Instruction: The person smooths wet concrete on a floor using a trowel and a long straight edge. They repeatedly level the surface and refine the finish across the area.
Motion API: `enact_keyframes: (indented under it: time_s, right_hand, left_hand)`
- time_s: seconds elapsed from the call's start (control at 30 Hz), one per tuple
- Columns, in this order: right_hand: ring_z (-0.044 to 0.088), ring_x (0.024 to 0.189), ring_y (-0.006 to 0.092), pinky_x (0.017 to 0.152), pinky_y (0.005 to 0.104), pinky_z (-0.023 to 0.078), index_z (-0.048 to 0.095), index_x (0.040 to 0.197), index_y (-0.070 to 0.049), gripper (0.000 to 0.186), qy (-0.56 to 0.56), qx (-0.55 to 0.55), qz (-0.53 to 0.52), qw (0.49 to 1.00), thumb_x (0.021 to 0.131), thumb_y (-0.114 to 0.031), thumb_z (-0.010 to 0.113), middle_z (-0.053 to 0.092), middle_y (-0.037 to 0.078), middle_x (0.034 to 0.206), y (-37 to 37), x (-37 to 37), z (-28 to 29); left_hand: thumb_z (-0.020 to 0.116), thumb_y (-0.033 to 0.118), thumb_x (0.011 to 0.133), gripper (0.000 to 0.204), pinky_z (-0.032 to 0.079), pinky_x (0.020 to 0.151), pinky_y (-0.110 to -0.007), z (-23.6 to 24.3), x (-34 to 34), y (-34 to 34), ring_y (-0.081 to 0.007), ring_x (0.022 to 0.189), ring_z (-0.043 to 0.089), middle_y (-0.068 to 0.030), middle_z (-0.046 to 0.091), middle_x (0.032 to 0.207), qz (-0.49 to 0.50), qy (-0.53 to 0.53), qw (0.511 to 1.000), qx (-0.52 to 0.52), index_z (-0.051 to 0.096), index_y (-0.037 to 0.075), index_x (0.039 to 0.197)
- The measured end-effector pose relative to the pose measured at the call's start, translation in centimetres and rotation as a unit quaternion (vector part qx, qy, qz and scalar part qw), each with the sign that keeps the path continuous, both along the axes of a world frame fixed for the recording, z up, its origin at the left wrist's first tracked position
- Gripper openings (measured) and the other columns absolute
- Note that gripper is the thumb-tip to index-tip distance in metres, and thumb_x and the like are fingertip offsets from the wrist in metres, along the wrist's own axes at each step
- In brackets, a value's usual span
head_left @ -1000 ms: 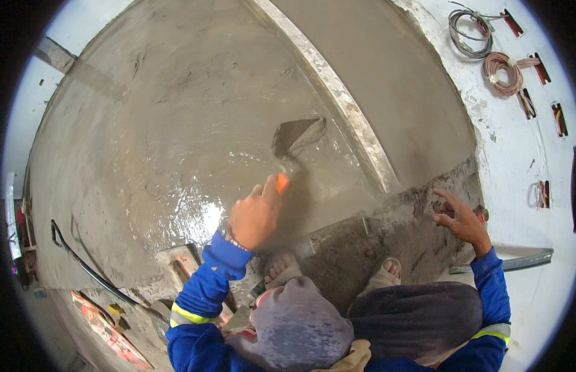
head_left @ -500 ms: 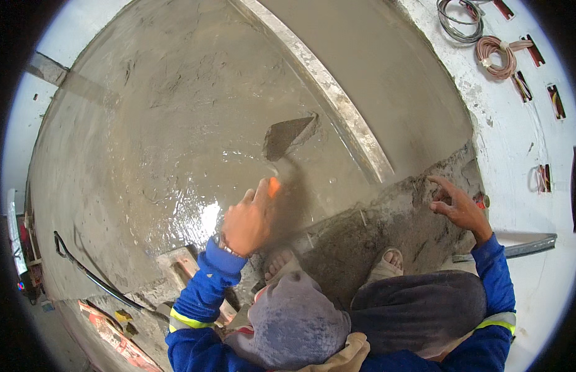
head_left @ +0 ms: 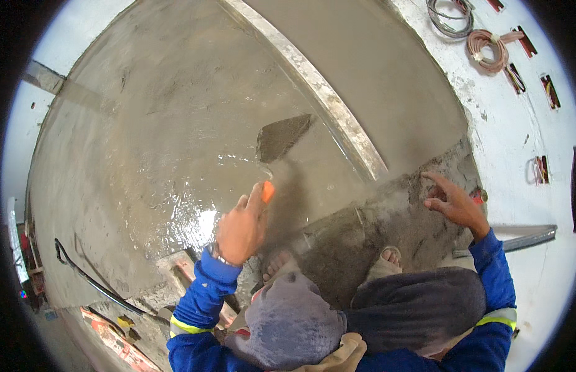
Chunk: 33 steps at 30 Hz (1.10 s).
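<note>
My left hand [head_left: 239, 226] grips the orange handle [head_left: 267, 191] of a pointed trowel, whose mortar-smeared blade [head_left: 282, 136] lies on the wet grey screed [head_left: 158, 124] just left of a long, pale straightedge [head_left: 316, 87]. The screed shines with water below the blade. To the right, my right hand [head_left: 452, 204] is held out with curved fingers apart and nothing in it, over or near the rough, darker edge strip [head_left: 393, 214]. My sandalled feet are on that strip, below the hands.
A white wall [head_left: 511, 142] at right has cable coils [head_left: 486, 49] and several boxes with wires. A metal channel [head_left: 511, 242] lies right of my arm. At lower left are a float [head_left: 171, 263], a tool with a black handle [head_left: 102, 285] and a worn red board [head_left: 114, 338].
My left hand and the trowel have shifted a little left, the blade sliding over the screed away from the straightedge. My right hand stays much the same. The whole view has shifted slightly.
</note>
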State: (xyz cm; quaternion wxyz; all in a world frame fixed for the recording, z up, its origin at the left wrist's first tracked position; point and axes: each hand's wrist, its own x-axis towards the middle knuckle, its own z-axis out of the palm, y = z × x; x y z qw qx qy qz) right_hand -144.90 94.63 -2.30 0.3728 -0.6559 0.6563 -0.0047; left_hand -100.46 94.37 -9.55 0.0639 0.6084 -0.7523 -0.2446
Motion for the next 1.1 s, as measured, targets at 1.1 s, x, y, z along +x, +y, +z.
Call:
enact_keyframes:
  time_s: [1.1]
  right_hand:
    - [0.065,0.102,0.0331,0.087,0.0436,0.051,0.055,0.127,0.005,0.059,-0.237,-0.057,0.076,0.967,0.092,-0.041,0.066,0.068,0.022,0.108,-2.3,7.6,0.1]
  left_hand:
    - [0.062,0.004,0.09,0.08,0.054,0.077,-0.039,4.8,-7.0,-0.4,-0.03,0.095,0.067,-0.024,0.063,0.114,0.065,0.37,0.926,-0.03,0.013,0.005,0.152]
